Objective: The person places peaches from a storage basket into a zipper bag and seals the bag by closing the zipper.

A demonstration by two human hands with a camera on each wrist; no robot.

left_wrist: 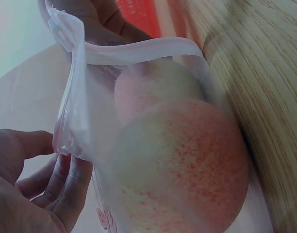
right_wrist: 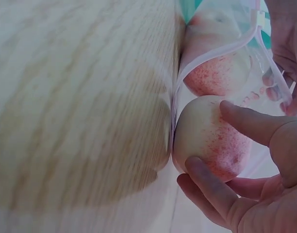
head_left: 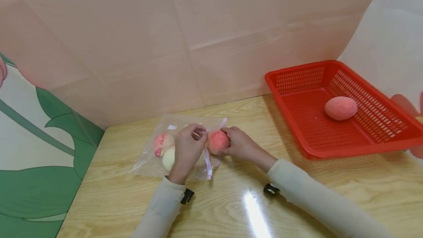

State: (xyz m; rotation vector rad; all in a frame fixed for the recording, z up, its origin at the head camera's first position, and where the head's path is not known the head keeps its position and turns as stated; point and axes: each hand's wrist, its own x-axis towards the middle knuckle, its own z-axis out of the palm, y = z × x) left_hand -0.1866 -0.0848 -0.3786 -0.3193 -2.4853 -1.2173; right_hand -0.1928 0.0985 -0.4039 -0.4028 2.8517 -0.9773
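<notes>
We are pinching the rim of one clear bag (head_left: 145, 157) between the closed thumb and fingers of our left hand (head_left: 188, 150), while our right hand (head_left: 239, 145), spread just as wide as the fruit, is gripping one peach (head_left: 217, 145) at the bag's mouth, at three o'clock. We are counting at least two peaches (head_left: 168, 159) lying inside, partly hidden, and one red basket (head_left: 350, 152) is standing between two and three o'clock from our hands, holding one more peach (head_left: 341, 108).

wood-grain table (head_left: 109, 194) | clear zip bag (head_left: 145, 162) toward left | red basket (head_left: 363, 151) at right
</notes>
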